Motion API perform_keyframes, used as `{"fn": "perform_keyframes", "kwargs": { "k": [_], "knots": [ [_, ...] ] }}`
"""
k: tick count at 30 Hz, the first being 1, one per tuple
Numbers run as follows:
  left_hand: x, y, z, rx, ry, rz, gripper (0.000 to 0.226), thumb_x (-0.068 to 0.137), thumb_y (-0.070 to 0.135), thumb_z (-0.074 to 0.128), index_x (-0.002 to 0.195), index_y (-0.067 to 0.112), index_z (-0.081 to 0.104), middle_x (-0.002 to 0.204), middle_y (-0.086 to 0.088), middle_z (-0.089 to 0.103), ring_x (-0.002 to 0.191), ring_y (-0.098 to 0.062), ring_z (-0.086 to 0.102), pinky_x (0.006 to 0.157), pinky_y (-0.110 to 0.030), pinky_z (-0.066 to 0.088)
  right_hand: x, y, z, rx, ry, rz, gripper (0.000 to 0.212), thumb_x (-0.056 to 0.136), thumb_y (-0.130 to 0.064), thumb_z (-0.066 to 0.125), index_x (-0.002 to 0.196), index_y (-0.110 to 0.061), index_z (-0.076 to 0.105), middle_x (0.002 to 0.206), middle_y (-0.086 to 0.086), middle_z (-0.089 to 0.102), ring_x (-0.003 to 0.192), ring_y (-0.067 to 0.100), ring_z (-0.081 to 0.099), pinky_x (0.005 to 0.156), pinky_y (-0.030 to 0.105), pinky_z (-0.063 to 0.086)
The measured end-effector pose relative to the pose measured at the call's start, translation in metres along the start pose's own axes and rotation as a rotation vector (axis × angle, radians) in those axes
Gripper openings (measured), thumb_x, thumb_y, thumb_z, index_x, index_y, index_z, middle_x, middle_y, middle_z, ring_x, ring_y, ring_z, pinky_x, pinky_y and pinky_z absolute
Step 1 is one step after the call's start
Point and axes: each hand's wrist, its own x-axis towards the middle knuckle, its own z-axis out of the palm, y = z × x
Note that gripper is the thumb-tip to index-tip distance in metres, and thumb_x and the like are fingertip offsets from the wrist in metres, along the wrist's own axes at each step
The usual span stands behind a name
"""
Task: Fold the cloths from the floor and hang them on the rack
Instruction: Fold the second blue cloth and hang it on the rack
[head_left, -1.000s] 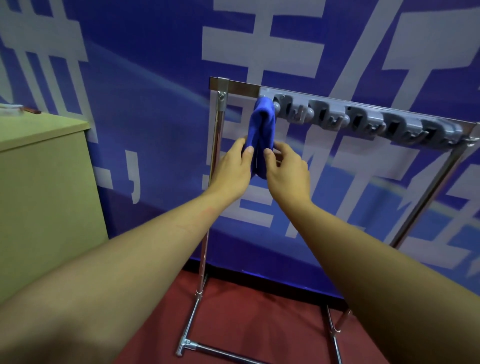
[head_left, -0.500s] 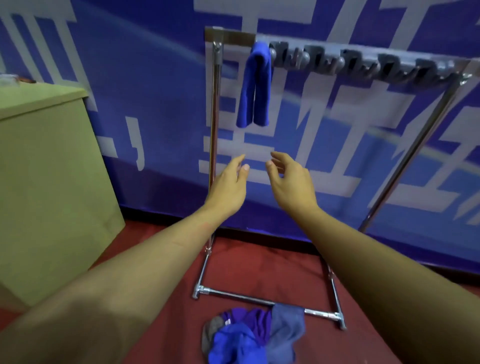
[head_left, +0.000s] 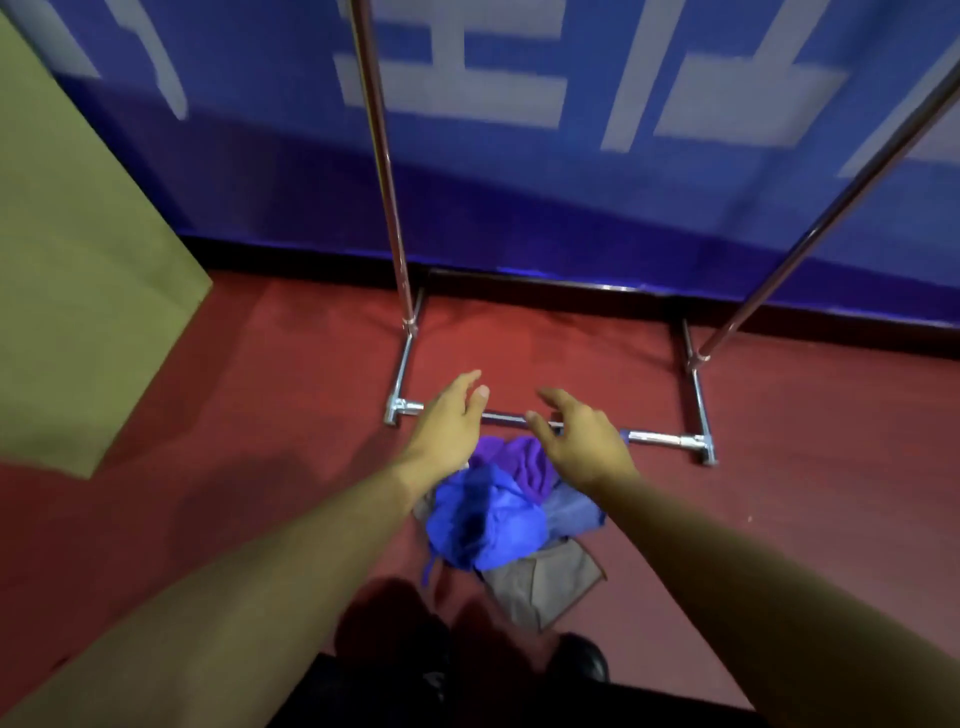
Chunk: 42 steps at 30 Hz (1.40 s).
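Left hand (head_left: 448, 422): fingers loosely spread, holds nothing. Right hand (head_left: 581, 435): same, empty.
Cloth pile (head_left: 506, 512): on red floor (head_left: 260, 395), below and nearer body than both palms; neither hand clearly nearer.
Pile: crumpled, no clear long axis; bright blue on top, purple behind, grey flat at near edge.
Rack base bar (head_left: 660, 439): just beyond pile.

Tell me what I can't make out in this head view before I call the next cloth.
- Rack: its top bar and hooks are cut off by the upper edge, so nothing hung there shows.
- Cloth pile: the count is unclear; the cloths overlap, and the left hand and right hand cover the far side.
- Grey cloth: partly under the blue one.
- Shoes: dark and blurred.
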Motion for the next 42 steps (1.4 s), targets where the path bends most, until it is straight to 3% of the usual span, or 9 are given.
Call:
{"fn": "perform_keyframes", "kwargs": {
  "k": [9, 15, 17, 19, 21, 32, 36, 39, 42],
  "knots": [
    [0.021, -0.131, 0.077, 0.113, -0.14, -0.262, 0.033, 0.101, 0.024, 0.052, 0.129, 0.011, 0.061, 0.13, -0.012, 0.065, 0.124, -0.03, 0.059, 0.105, -0.038, 0.044, 0.019, 0.087, 0.12, 0.033, -0.264, 0.195, 0.057, 0.097, -0.041, 0.062, 0.146, -0.016, 0.048, 0.14, 0.01, 0.061, 0.129, 0.031, 0.057, 0.101, 0.037, 0.042],
    [0.016, -0.179, 0.11, 0.113, -0.176, -0.432, 0.045, 0.101, 0.026, 0.054, 0.143, 0.014, 0.048, 0.143, -0.013, 0.055, 0.132, -0.031, 0.051, 0.108, -0.035, 0.038, 0.041, 0.116, 0.168, 0.121, -0.276, 0.329, 0.068, 0.087, -0.044, 0.073, 0.144, -0.015, 0.047, 0.135, 0.013, 0.063, 0.125, 0.031, 0.058, 0.101, 0.038, 0.046],
    [0.014, -0.186, 0.119, 0.087, -0.2, -0.434, 0.048, 0.1, 0.026, 0.055, 0.145, 0.013, 0.045, 0.146, -0.012, 0.052, 0.135, -0.028, 0.049, 0.112, -0.035, 0.037, 0.046, 0.122, 0.176, 0.128, -0.26, 0.342, 0.058, 0.086, -0.044, 0.074, 0.133, -0.017, 0.056, 0.12, 0.012, 0.069, 0.116, 0.033, 0.063, 0.094, 0.038, 0.049],
    [0.012, -0.187, 0.123, 0.078, -0.199, -0.427, 0.051, 0.099, 0.024, 0.057, 0.146, 0.011, 0.043, 0.147, -0.012, 0.051, 0.137, -0.027, 0.046, 0.115, -0.035, 0.034, 0.046, 0.123, 0.18, 0.111, -0.247, 0.315, 0.016, 0.09, -0.037, 0.072, 0.095, -0.024, 0.064, 0.093, 0.013, 0.069, 0.1, 0.036, 0.065, 0.076, 0.035, 0.044],
    [0.013, -0.185, 0.125, 0.083, -0.187, -0.408, 0.052, 0.098, 0.022, 0.057, 0.147, 0.011, 0.043, 0.147, -0.011, 0.05, 0.138, -0.027, 0.045, 0.115, -0.037, 0.033, 0.044, 0.121, 0.179, 0.098, -0.209, 0.258, 0.036, 0.094, -0.032, 0.067, 0.066, -0.025, 0.045, 0.078, 0.015, 0.061, 0.084, 0.037, 0.061, 0.066, 0.033, 0.032],
    [0.001, -0.109, 0.074, 0.053, -0.177, -0.252, 0.069, 0.088, 0.042, 0.067, 0.149, 0.022, 0.04, 0.15, -0.002, 0.046, 0.136, -0.021, 0.046, 0.115, -0.043, 0.037, 0.038, 0.052, 0.079, 0.39, -0.254, 0.012, 0.049, 0.102, -0.044, 0.053, 0.062, -0.019, 0.04, 0.056, -0.008, 0.035, 0.052, 0.007, 0.038, 0.059, 0.028, 0.042],
    [-0.014, -0.061, 0.035, -0.023, -0.257, -0.103, 0.05, 0.082, 0.045, 0.075, 0.124, 0.023, 0.061, 0.12, 0.006, 0.069, 0.11, -0.009, 0.063, 0.097, -0.03, 0.048, 0.02, 0.018, 0.026, 0.405, -0.182, -0.062, 0.048, 0.105, -0.042, 0.048, 0.072, -0.006, 0.047, 0.061, -0.001, 0.038, 0.057, 0.013, 0.048, 0.06, 0.046, 0.059],
    [-0.028, -0.026, 0.009, -0.054, -0.308, 0.021, 0.047, 0.073, 0.053, 0.081, 0.103, 0.02, 0.068, 0.099, 0.002, 0.075, 0.09, -0.01, 0.068, 0.086, -0.038, 0.055, 0.002, -0.005, -0.012, 0.421, -0.097, -0.123, 0.044, 0.106, -0.039, 0.045, 0.07, -0.015, 0.043, 0.058, -0.002, 0.037, 0.052, 0.008, 0.041, 0.053, 0.036, 0.054],
    [-0.049, 0.018, -0.017, -0.072, -0.351, 0.135, 0.03, 0.077, 0.039, 0.084, 0.094, 0.019, 0.067, 0.087, 0.007, 0.073, 0.077, 0.0, 0.063, 0.076, -0.023, 0.054, -0.022, -0.027, -0.047, 0.437, -0.003, -0.184, 0.043, 0.107, -0.037, 0.043, 0.069, -0.016, 0.044, 0.06, -0.002, 0.038, 0.053, 0.006, 0.032, 0.053, 0.027, 0.038]
  ]
}}
